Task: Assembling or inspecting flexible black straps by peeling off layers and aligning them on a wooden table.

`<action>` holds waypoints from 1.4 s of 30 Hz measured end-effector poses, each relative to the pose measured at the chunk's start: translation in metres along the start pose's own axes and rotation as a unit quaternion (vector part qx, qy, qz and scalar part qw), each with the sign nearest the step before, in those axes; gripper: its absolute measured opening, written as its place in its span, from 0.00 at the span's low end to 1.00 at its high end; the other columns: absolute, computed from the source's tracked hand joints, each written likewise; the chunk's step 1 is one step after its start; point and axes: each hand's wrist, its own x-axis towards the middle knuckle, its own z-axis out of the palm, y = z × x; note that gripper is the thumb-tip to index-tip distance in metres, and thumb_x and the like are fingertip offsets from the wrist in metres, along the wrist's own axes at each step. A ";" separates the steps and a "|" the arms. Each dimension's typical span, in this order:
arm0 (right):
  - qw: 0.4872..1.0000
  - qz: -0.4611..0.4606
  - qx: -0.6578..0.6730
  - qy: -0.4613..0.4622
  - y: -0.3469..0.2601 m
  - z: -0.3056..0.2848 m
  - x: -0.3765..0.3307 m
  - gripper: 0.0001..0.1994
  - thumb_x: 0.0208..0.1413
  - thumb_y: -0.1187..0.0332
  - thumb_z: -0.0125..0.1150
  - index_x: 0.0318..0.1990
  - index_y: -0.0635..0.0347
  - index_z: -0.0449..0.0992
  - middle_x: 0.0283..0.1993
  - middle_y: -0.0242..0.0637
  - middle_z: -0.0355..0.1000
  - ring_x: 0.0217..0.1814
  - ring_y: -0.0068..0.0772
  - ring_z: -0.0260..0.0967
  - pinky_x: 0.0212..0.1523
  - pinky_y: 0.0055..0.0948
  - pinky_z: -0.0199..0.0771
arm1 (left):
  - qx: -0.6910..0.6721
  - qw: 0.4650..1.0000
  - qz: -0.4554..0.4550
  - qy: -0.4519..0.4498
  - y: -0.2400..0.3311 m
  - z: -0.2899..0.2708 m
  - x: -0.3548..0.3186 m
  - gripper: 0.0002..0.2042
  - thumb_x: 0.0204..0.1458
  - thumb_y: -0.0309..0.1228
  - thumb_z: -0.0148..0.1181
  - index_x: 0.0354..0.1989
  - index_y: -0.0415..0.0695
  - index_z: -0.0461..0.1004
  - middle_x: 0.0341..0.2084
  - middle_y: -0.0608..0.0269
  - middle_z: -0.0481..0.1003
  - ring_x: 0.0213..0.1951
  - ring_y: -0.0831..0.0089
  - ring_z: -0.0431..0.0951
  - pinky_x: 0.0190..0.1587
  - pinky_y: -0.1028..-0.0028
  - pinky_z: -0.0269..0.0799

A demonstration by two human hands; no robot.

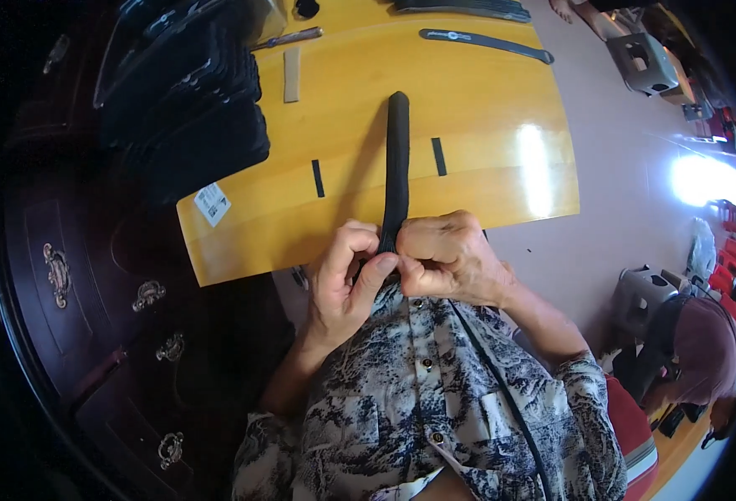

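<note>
A long, narrow black strap-like piece (397, 150) points away from me over the yellow table, its rounded far end uppermost. Both my hands grip its near end, close to my shirt front. My left hand (347, 280) pinches it between thumb and curled fingers. On the other side, my right hand (451, 259) is closed on the same end, thumb and forefinger pressed together beside the left thumb. What lies between the fingertips is hidden. Two short black strips (318, 179) (440, 157) lie on the table, one to each side of the piece.
The yellow table (502, 100) carries a stack of black flat pieces (209, 125) at left, a flat black strap (485, 43), a beige strip (292, 75) and a wooden-handled tool (289, 37). Dark drawers (92, 284) stand at left. Another person (706, 342) sits at right near grey stools (644, 63).
</note>
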 end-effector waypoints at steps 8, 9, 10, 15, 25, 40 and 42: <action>0.928 0.216 0.304 -0.018 -0.007 0.000 0.007 0.08 0.50 0.76 0.55 0.20 0.63 0.67 0.19 0.27 0.66 0.21 0.14 0.60 0.20 0.22 0.63 | -0.127 0.988 -0.043 0.073 -0.006 0.003 -0.005 0.05 0.60 0.25 0.52 0.37 0.37 0.65 0.29 0.61 0.72 0.27 0.79 0.72 0.32 0.79 0.70; 0.928 0.215 0.303 -0.020 -0.005 -0.003 0.005 0.08 0.50 0.76 0.55 0.20 0.63 0.67 0.19 0.27 0.66 0.21 0.14 0.60 0.20 0.22 0.63 | -0.271 0.955 -0.088 0.081 -0.008 0.003 -0.007 0.04 0.60 0.25 0.52 0.38 0.37 0.66 0.28 0.62 0.72 0.27 0.81 0.73 0.31 0.80 0.70; 0.875 0.266 0.403 -0.033 -0.001 -0.008 0.003 0.09 0.50 0.75 0.55 0.19 0.62 0.67 0.20 0.27 0.66 0.21 0.14 0.61 0.20 0.21 0.63 | -0.308 0.944 -0.097 0.070 -0.008 0.003 -0.005 0.04 0.60 0.25 0.52 0.38 0.38 0.66 0.28 0.64 0.72 0.28 0.81 0.72 0.31 0.82 0.69; 0.963 0.177 0.160 -0.129 -0.001 -0.020 0.007 0.08 0.47 0.76 0.55 0.20 0.62 0.65 0.18 0.29 0.67 0.19 0.16 0.63 0.20 0.21 0.63 | -0.164 0.971 -0.168 -0.036 0.008 -0.012 0.002 0.08 0.60 0.31 0.54 0.36 0.38 0.67 0.25 0.67 0.72 0.29 0.83 0.71 0.30 0.80 0.68; 0.997 0.011 -0.043 0.062 -0.020 -0.002 0.002 0.20 0.37 0.56 0.77 0.36 0.55 0.78 0.46 0.34 0.66 0.30 0.23 0.60 0.29 0.26 0.65 | -0.157 0.970 -0.181 -0.036 0.018 -0.006 -0.001 0.14 0.63 0.37 0.49 0.34 0.38 0.70 0.24 0.67 0.73 0.27 0.83 0.71 0.31 0.80 0.68; 0.991 0.056 0.032 0.118 -0.033 -0.010 0.011 0.09 0.56 0.70 0.61 0.42 0.61 0.81 0.43 0.43 0.76 0.40 0.36 0.72 0.44 0.32 0.72 | -0.126 0.985 -0.113 -0.029 0.032 0.008 0.009 0.13 0.63 0.35 0.49 0.39 0.34 0.72 0.25 0.62 0.76 0.25 0.81 0.73 0.29 0.80 0.70; 0.990 0.057 0.033 0.127 -0.038 -0.014 0.015 0.08 0.56 0.70 0.61 0.41 0.62 0.81 0.40 0.42 0.77 0.39 0.36 0.72 0.45 0.32 0.72 | -0.118 0.987 -0.105 -0.028 0.036 0.009 0.009 0.12 0.62 0.33 0.50 0.37 0.34 0.73 0.25 0.62 0.76 0.24 0.81 0.73 0.28 0.80 0.70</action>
